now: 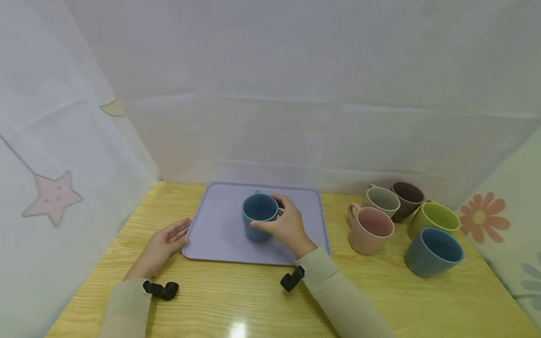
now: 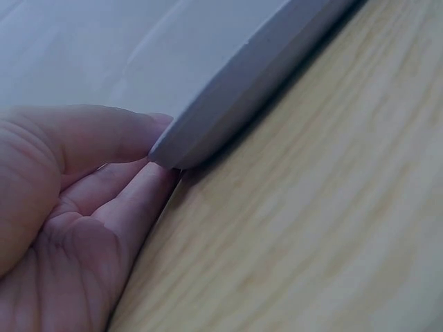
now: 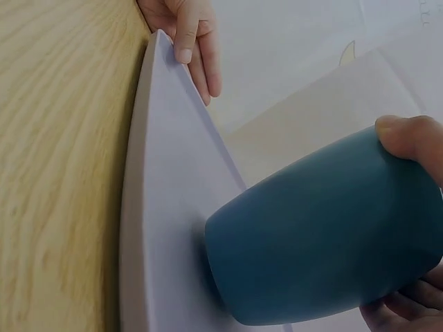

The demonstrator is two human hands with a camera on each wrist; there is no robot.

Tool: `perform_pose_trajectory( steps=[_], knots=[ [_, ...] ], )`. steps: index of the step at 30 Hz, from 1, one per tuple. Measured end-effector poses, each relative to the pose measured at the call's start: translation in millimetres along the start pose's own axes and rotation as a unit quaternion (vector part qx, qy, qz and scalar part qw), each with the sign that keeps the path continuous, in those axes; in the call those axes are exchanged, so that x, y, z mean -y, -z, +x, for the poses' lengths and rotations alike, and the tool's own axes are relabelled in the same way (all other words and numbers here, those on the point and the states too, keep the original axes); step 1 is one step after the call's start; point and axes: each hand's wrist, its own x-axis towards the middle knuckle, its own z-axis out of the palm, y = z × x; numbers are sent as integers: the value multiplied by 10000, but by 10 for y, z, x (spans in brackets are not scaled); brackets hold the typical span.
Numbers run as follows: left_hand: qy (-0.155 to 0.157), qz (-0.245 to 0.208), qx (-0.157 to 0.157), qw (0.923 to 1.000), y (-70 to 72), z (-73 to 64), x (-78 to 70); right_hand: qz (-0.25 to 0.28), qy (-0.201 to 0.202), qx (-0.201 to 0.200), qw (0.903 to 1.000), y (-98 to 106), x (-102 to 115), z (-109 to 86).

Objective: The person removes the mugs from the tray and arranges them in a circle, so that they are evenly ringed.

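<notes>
Near the middle of a lavender tray [image 1: 220, 234] is a blue mug [image 1: 258, 230], upright, its handle partly showing on the far side. My right hand [image 1: 289, 227] grips the mug from the right, thumb on the near side and fingers behind. In the right wrist view the mug's base [image 3: 225, 277] is at the tray surface; whether it bears full weight there I cannot tell. At the tray's left near corner is my left hand [image 1: 162, 244], fingers fairly straight along the edge. Its thumb [image 2: 104, 135] touches the tray rim [image 2: 221, 111] in the left wrist view.
Right of the tray, a pink mug [image 1: 367, 234], a pale grey-green mug [image 1: 380, 202], a dark brown mug [image 1: 407, 199], a lime green mug [image 1: 437, 218] and another blue mug [image 1: 433, 256] cluster on the wooden table [image 1: 236, 295]. Pale cloth [image 1: 270, 141] hangs behind.
</notes>
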Motion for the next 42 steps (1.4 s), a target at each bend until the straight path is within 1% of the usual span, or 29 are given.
perform_pose_trajectory(
  steps=[2, 6, 10, 13, 18, 23, 29, 32, 34, 37, 42],
  knots=[
    [-57, -3, -13, 10000, 3, 6, -6, -55, 74, -21, 10000, 61, -1, -49],
    [-73, -95, 11, 9999, 4, 19, -12, -159, 193, -58, 9997, 198, -8, -155],
    [-24, -41, 6, 10000, 6, 17, 5, -217, 234, -78, 9995, 340, -32, -259],
    [-16, 7, 22, 10000, 7, 9, 25, -182, 292, -98, 9994, 445, -49, -328],
    [-61, -54, 56, 10000, 29, -1, 65, 1, 378, -76, 9993, 628, -49, -459],
    [-79, -135, 79, 9998, 42, 5, 56, 33, 277, -124, 9995, 881, -18, -639],
    [-46, -47, 75, 10000, 29, 17, 19, 18, 21, -92, 10000, 1203, -23, -849],
    [14, -83, 63, 9999, 23, 23, 2, -37, 20, -99, 9999, 1334, -45, -964],
    [44, -94, 75, 9999, 19, 28, 5, -126, 14, -105, 9999, 1416, -51, -1044],
    [97, -115, 85, 9999, 17, 24, 11, -362, -108, -60, 9993, 1532, -26, -1157],
    [85, -42, 57, 9999, 11, 14, 15, -755, -284, -3, 9967, 1692, 5, -1304]
  ],
)
